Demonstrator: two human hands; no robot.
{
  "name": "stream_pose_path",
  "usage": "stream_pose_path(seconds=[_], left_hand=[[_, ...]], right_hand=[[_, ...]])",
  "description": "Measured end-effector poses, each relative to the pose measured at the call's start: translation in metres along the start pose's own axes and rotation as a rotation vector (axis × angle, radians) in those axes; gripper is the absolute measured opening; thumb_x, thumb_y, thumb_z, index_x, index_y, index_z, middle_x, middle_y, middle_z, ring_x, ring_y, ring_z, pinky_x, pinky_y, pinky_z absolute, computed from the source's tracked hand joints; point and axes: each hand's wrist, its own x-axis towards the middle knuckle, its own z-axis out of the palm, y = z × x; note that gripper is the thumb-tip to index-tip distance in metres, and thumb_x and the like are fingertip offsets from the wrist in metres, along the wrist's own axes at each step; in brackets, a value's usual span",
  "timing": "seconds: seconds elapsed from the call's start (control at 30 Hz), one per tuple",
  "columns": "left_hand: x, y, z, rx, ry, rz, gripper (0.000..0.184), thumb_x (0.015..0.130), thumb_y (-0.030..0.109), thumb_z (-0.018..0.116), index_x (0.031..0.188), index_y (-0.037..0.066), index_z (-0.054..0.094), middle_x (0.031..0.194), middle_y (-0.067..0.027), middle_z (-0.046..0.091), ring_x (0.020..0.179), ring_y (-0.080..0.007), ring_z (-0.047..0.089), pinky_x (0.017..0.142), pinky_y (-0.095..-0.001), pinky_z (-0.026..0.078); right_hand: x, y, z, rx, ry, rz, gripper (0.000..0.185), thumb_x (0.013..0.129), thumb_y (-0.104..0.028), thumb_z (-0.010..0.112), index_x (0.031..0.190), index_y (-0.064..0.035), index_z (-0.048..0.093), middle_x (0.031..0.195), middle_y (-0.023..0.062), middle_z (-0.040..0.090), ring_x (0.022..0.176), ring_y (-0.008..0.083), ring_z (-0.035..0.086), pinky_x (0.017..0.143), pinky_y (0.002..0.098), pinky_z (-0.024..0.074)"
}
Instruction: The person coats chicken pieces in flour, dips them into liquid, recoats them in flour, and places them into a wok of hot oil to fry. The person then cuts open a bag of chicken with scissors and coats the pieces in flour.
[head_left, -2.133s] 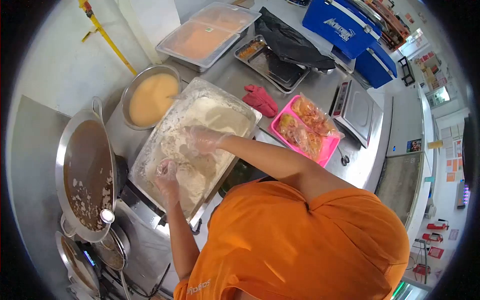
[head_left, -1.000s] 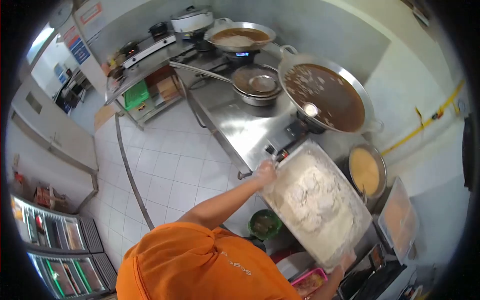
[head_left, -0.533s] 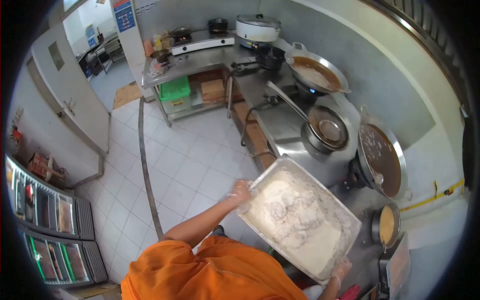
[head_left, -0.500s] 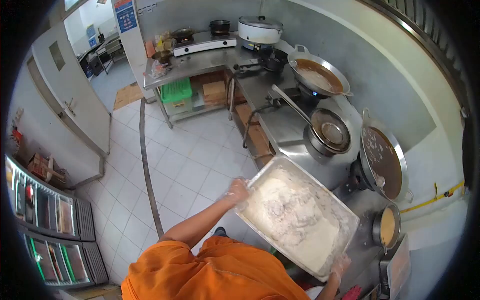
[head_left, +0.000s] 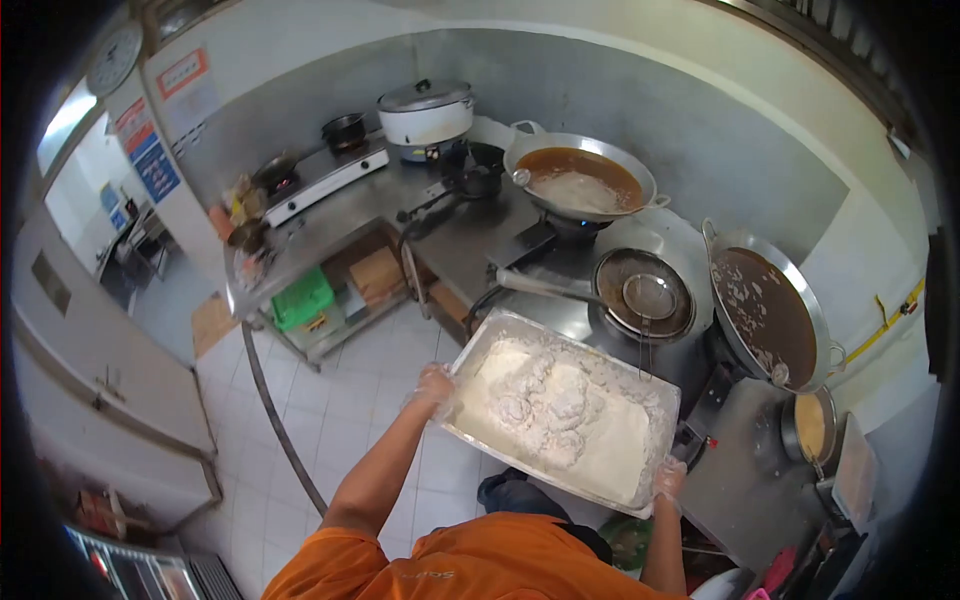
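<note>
Between my two hands hangs a rectangular metal tray (head_left: 655, 400), held slightly tilted in front of my body. White flour covers its bottom, and several flour-coated lumps (head_left: 560, 400) lie in the middle; what is inside the coating cannot be made out. My left hand (head_left: 432, 392), in a clear plastic glove, is closed on the tray's left end. At the right end my right hand (head_left: 668, 480), gloved the same way, grips the rim. Just beyond the tray, a round strainer (head_left: 650, 297) rests over a pot on the steel counter.
Two large woks of brown oil, one at the back (head_left: 585, 165) and one at the right (head_left: 775, 310), sit on burners. A bowl of yellow liquid (head_left: 810, 425) stands at the right. A rice cooker (head_left: 427, 120) and a two-burner stove (head_left: 325, 185) are farther back. A hose (head_left: 270, 400) crosses the floor.
The tray has turned toward level across my view and moved slightly left, with both hands still on it. The lumps show more separately in the flour. My view has turned right.
</note>
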Motion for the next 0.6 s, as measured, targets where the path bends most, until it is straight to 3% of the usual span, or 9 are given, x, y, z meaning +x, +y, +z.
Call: stream_pose_path(seconds=[0.13,0.17,0.23,0.33,0.43,0.47,0.53,0.6], left_hand=[[0.083,-0.009,0.043,0.153,-0.067,0.161,0.035,0.085,0.027,0.066,0.108,0.001,0.071,0.107,-0.0241,0.071,0.103,-0.0387,0.068,0.094,-0.0469,0.053],[0.100,-0.019,0.058,0.175,-0.124,0.165,0.040,0.087,0.031,0.066,0.112,0.001,0.069,0.112,-0.0245,0.069,0.105,-0.0390,0.068,0.095,-0.0470,0.052],[0.150,-0.013,0.073,0.194,-0.191,0.189,0.049,0.090,0.040,0.064,0.120,0.002,0.067,0.122,-0.0254,0.065,0.108,-0.0398,0.066,0.098,-0.0471,0.051],[0.187,0.006,0.075,0.278,-0.218,0.398,0.041,0.093,0.033,0.059,0.119,0.003,0.068,0.119,-0.0256,0.066,0.109,-0.0387,0.065,0.099,-0.0475,0.049],[0.205,0.048,0.058,0.335,-0.261,0.457,0.033,0.085,0.021,0.063,0.114,0.007,0.070,0.111,-0.0219,0.070,0.103,-0.0373,0.068,0.096,-0.0457,0.051],[0.209,0.058,0.058,0.253,-0.260,0.394,0.035,0.086,0.023,0.063,0.116,0.007,0.070,0.111,-0.0218,0.070,0.105,-0.0364,0.067,0.097,-0.0448,0.051],[0.224,0.074,0.060,0.095,-0.261,0.269,0.040,0.086,0.027,0.063,0.120,0.008,0.069,0.110,-0.0218,0.070,0.107,-0.0345,0.067,0.099,-0.0429,0.049],[0.262,0.069,0.088,0.326,-0.259,0.378,0.041,0.086,0.027,0.063,0.122,0.008,0.069,0.112,-0.0215,0.070,0.109,-0.0341,0.066,0.101,-0.0425,0.049]], right_hand=[[0.027,0.044,0.032,-0.351,0.154,-0.080,0.040,0.084,-0.016,0.065,0.112,0.0108,0.061,0.093,0.0201,0.065,0.082,0.0351,0.064,0.078,0.0429,0.0519],[0.029,0.033,0.029,-0.392,0.032,-0.018,0.041,0.086,-0.019,0.064,0.111,0.0134,0.061,0.101,0.0258,0.064,0.096,0.0404,0.063,0.088,0.0431,0.0496],[0.028,-0.005,0.039,-0.340,0.072,0.024,0.043,0.086,-0.019,0.064,0.114,0.0137,0.060,0.101,0.0261,0.064,0.097,0.0405,0.063,0.088,0.0429,0.0500],[0.035,0.005,0.055,-0.207,0.074,0.114,0.045,0.085,-0.019,0.064,0.118,0.0127,0.061,0.102,0.0266,0.064,0.099,0.0407,0.064,0.089,0.0429,0.0500],[0.032,-0.013,0.062,-0.133,0.082,0.172,0.046,0.086,-0.018,0.063,0.120,0.0120,0.062,0.102,0.0280,0.064,0.099,0.0417,0.064,0.088,0.0433,0.0501],[0.025,-0.028,0.063,-0.124,0.090,0.189,0.046,0.086,-0.017,0.062,0.121,0.0119,0.062,0.102,0.0285,0.064,0.099,0.0421,0.064,0.088,0.0435,0.0503],[0.036,-0.007,0.075,-0.274,0.171,0.128,0.038,0.083,-0.008,0.059,0.116,0.0119,0.056,0.104,0.0239,0.066,0.101,0.0355,0.064,0.089,0.0394,0.0499],[0.034,-0.015,0.081,-0.408,0.186,0.136,0.034,0.082,-0.005,0.058,0.111,0.0117,0.054,0.105,0.0225,0.066,0.102,0.0331,0.064,0.090,0.0379,0.0498]])
